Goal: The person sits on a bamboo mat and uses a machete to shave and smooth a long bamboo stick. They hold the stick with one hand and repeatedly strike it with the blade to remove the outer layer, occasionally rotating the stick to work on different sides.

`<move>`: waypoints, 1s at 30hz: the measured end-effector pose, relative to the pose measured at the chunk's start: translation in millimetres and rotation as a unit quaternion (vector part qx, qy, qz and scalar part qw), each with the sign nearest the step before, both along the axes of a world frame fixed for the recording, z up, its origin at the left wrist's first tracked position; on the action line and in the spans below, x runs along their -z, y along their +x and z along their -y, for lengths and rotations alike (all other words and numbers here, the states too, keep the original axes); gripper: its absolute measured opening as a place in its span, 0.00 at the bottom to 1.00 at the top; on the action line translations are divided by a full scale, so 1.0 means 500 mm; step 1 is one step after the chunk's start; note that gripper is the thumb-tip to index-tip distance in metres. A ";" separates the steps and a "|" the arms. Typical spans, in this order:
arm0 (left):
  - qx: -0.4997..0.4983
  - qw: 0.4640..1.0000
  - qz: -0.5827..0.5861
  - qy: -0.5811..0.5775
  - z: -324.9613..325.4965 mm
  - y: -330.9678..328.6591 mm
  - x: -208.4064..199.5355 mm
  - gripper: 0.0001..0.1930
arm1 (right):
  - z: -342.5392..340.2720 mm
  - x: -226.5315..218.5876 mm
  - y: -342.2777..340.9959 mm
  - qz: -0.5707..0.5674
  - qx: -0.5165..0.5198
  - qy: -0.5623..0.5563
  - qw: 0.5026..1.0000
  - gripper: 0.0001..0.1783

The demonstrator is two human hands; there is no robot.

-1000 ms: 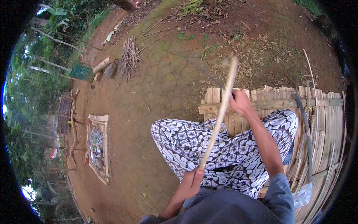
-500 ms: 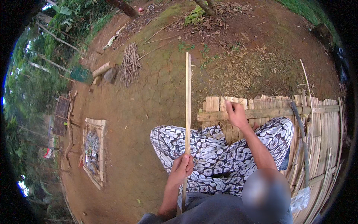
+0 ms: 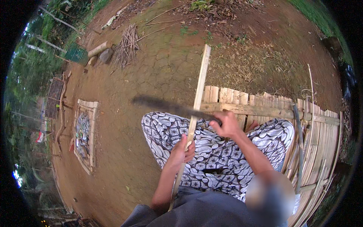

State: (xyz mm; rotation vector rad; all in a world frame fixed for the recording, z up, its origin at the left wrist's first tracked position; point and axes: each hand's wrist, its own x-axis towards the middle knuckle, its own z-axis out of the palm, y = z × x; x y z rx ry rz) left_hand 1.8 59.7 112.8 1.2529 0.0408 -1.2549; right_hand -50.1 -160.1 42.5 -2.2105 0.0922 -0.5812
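My left hand (image 3: 182,152) is closed around a long pale bamboo strip (image 3: 201,81), which stands lengthwise in front of me with its lower end against my shirt. In my right hand (image 3: 228,125) is a machete (image 3: 166,107), gripped by its handle. The dark blade points left and lies across the strip above my left hand; motion blurs it, and I cannot tell whether it touches the strip. Both hands are over my crossed legs, covered by a black-and-white patterned cloth (image 3: 166,132).
I sit on a slatted bamboo platform (image 3: 321,140), where a grey stick (image 3: 298,151) lies at right. Curled shavings (image 3: 261,64) litter the ground beyond. Farther left are a bundle of sticks (image 3: 127,45), a stone (image 3: 106,56), a green container (image 3: 77,53) and a framed pit (image 3: 92,140).
The machete has come into clear view in my right hand, which has moved slightly left and down. The bamboo strip now leans with its top to the right. My view has shifted too.
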 end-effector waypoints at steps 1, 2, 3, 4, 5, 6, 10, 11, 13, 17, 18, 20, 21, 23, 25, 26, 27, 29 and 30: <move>0.000 1.000 -0.011 0.004 0.008 0.001 0.000 0.27 | -0.009 -0.004 -0.002 0.029 -0.016 -0.057 0.998 0.25; 0.000 1.000 0.010 0.012 0.012 -0.001 -0.003 0.26 | -0.021 -0.018 -0.002 0.030 -0.044 -0.080 0.995 0.26; 0.003 0.999 0.030 0.030 0.010 -0.004 -0.001 0.26 | -0.032 -0.036 -0.003 0.032 -0.072 -0.103 0.992 0.26; 0.007 0.998 0.050 0.049 0.005 -0.009 0.004 0.26 | -0.035 -0.046 -0.003 0.032 -0.097 -0.125 0.987 0.27; 0.012 0.995 0.069 0.068 0.001 -0.015 0.004 0.26 | -0.030 -0.045 0.001 0.040 -0.096 -0.144 0.984 0.28; -0.016 0.991 0.092 0.096 -0.004 -0.023 -0.001 0.24 | -0.021 -0.041 0.006 0.048 -0.095 -0.163 0.981 0.28; -0.042 0.941 0.288 0.172 -0.038 -0.028 -0.014 0.27 | 0.022 0.000 0.015 0.059 -0.006 -0.123 0.991 0.29; -0.051 0.955 0.251 0.152 -0.044 -0.026 -0.020 0.27 | 0.033 0.001 0.016 0.062 0.023 -0.121 0.990 0.28; -0.068 0.975 0.178 0.110 -0.051 -0.023 -0.030 0.27 | 0.058 -0.007 0.029 0.014 0.083 -0.043 0.996 0.26; -0.057 0.991 0.083 0.086 -0.047 -0.039 -0.027 0.26 | 0.077 -0.022 0.028 -0.063 0.134 -0.051 0.988 0.26; -0.039 0.994 0.075 0.073 -0.042 -0.033 -0.026 0.25 | 0.061 -0.008 0.022 -0.045 0.108 -0.071 0.991 0.26; -0.039 0.997 0.044 0.047 -0.031 -0.027 -0.021 0.25 | 0.024 -0.012 0.003 -0.016 0.035 -0.112 0.993 0.26; -0.038 0.997 0.044 0.044 -0.028 -0.019 -0.020 0.25 | -0.002 -0.025 -0.001 -0.002 -0.009 -0.129 0.992 0.27; -0.030 0.997 0.052 0.041 -0.024 0.001 -0.021 0.24 | -0.020 -0.029 -0.003 -0.007 -0.048 -0.180 0.982 0.28; -0.042 0.995 0.067 0.059 -0.035 -0.016 -0.020 0.24 | -0.026 -0.041 -0.003 0.036 -0.069 -0.174 0.982 0.29; -0.052 0.993 0.078 0.072 -0.039 -0.033 -0.023 0.24 | -0.010 -0.033 0.001 -0.006 -0.084 -0.185 0.979 0.29; -0.063 0.990 0.088 0.085 -0.043 -0.043 -0.025 0.24 | 0.002 -0.020 0.010 -0.003 -0.067 -0.173 0.983 0.30; -0.067 0.978 0.157 0.121 -0.050 -0.039 -0.022 0.25 | 0.022 0.009 0.021 -0.005 -0.029 -0.154 0.988 0.31; -0.074 0.978 0.158 0.114 -0.046 -0.036 -0.021 0.25 | 0.019 0.020 0.022 -0.008 -0.011 -0.163 0.986 0.30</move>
